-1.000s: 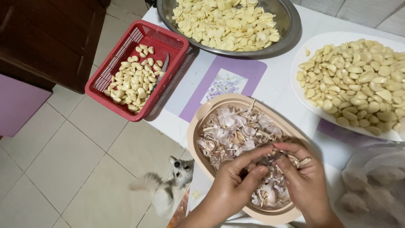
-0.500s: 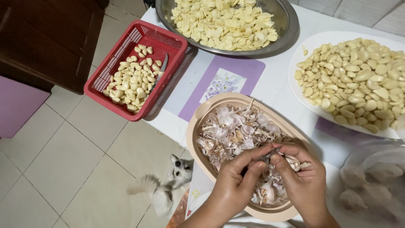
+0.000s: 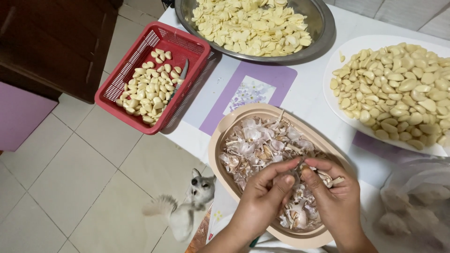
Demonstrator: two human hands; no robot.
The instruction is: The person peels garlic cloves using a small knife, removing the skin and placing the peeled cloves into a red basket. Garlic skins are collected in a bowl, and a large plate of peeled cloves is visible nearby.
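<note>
Both hands point(image 3: 300, 197) pinching garlic clove point(image 3: 300, 167), over tray point(image 3: 220, 140)

I am looking down into a home kitchen or dining corner. Pale floor tiles point(image 3: 70, 173) are showing on the left, with dark wooden furniture point(image 3: 51, 42) standing at the far left. A small grey and white cat point(image 3: 185, 211) is sitting on the floor just beside the desk point(image 3: 309, 93), which is wearing a white cover with purple flower patches. Household ware is crowding it: a red plastic basket point(image 3: 194, 47), a steel bowl point(image 3: 323, 23), a white plate point(image 3: 335, 65) and a beige tray point(image 3: 220, 140), all carrying garlic.
</note>
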